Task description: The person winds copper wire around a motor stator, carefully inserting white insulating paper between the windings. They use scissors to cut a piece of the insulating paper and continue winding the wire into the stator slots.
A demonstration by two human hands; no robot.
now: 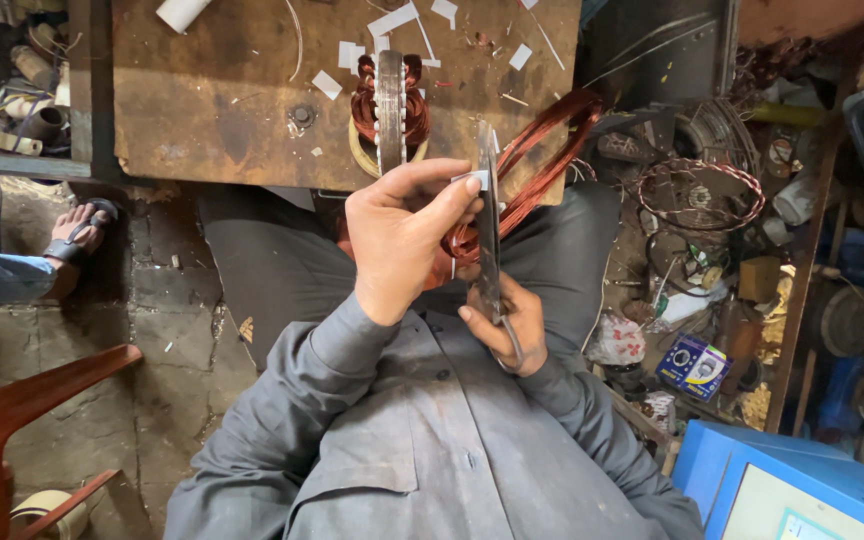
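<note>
Small blue box point(694, 366) beside blue screen point(787, 505)

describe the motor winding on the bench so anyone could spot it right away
Start at the rusty brown bench top above the person's lap. Near its front edge, just above the left hand, stands a motor winding: copper coils round a grey metal ring. The white paper scraps nearby lie flat; it stands upright.

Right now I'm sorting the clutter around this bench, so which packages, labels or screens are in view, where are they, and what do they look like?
Small box: on the floor at right, among scrap; rectangular, dark blue with yellow and white patches and round pictures.
Screen: bottom right corner, set in a bright blue casing; pale, flat, only partly in view.
Plastic bag: left of the box; crumpled, white with red marks.
</note>
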